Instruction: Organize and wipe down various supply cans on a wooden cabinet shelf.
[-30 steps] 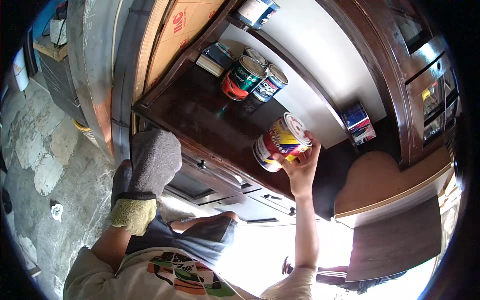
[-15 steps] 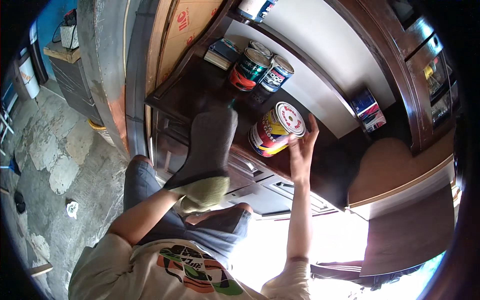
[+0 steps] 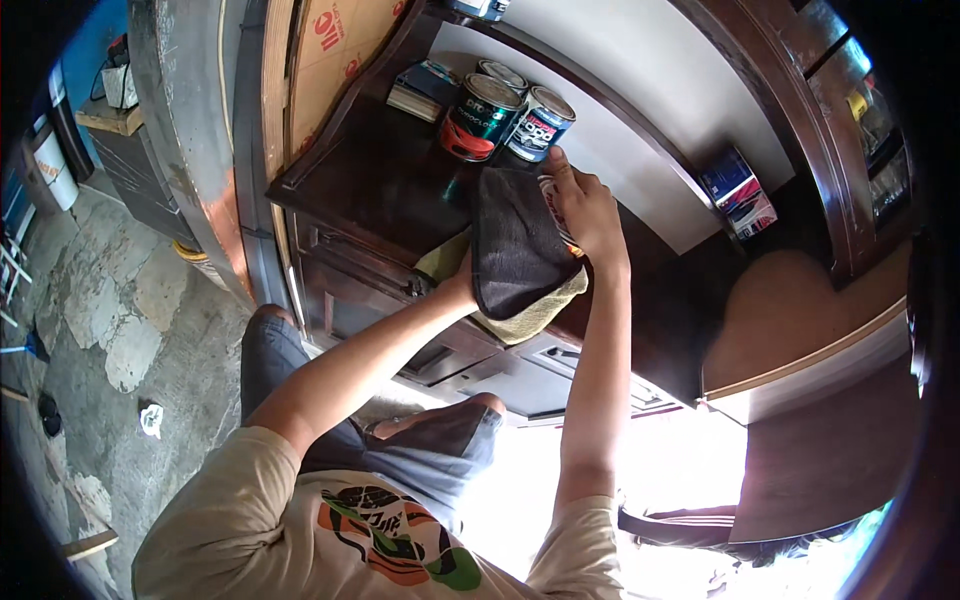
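Observation:
My left hand (image 3: 464, 285) is closed on a dark grey and olive cloth (image 3: 515, 240), its fingers mostly hidden in the folds. The cloth lies draped against a colourful paint can (image 3: 553, 205) and covers nearly all of it. My right hand (image 3: 592, 215) grips the top and right side of this can, thumb up along its edge. Just beyond stand a dark green can with a red car picture (image 3: 482, 118), a blue and white can (image 3: 541, 125) and another can (image 3: 502, 72) behind them, upright on the dark wooden cabinet top (image 3: 375, 190).
A small stack of boxes or books (image 3: 425, 88) lies left of the cans. On the right, a blue and pink box (image 3: 738, 195) stands by the raised shelf. A brown heart-shaped panel (image 3: 770, 310) borders the cabinet's right end. Drawers (image 3: 440, 360) face me below the top.
My left hand has brought the cloth right and up against the paint can. My right hand has closed round the can's top, which now appears tilted or shifted behind the cloth.

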Action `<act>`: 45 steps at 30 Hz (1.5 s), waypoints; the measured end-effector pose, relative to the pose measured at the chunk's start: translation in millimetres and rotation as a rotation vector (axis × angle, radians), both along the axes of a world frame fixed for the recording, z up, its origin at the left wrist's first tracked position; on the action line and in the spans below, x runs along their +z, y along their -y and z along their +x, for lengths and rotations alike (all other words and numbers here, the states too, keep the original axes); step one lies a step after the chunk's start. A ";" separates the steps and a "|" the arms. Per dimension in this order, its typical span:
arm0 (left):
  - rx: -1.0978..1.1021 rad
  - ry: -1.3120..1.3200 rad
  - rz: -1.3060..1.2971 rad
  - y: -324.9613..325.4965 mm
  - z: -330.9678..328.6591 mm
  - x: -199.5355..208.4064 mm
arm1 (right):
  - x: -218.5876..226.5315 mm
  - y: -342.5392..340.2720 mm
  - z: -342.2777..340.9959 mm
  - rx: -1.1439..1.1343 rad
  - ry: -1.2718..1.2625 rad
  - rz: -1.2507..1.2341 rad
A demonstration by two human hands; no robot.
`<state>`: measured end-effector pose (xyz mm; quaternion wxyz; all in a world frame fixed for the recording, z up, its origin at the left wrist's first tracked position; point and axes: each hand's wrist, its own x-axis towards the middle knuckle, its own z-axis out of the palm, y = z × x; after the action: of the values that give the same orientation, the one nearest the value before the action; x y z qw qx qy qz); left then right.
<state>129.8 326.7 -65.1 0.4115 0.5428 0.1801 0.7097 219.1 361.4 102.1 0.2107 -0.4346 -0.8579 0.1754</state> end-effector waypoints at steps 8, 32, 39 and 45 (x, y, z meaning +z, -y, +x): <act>0.001 -0.459 -0.026 -62.6 -91.4 15.4 | 4.2 2.2 1.7 -0.038 0.031 -0.022; -0.537 1.028 0.244 -15.4 65.4 0.5 | -13.9 -15.5 -0.9 -0.146 0.249 0.129; -0.064 0.276 -0.258 -33.6 -22.1 -15.8 | -18.6 -26.9 1.1 -0.137 0.258 0.169; -0.034 -0.549 0.297 -84.5 -92.4 29.2 | -20.5 -26.1 4.1 -0.065 0.248 0.172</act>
<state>37.4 411.2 -35.8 0.2754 0.7712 0.1697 0.5483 223.1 387.5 81.5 0.1454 -0.4608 -0.8746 0.0395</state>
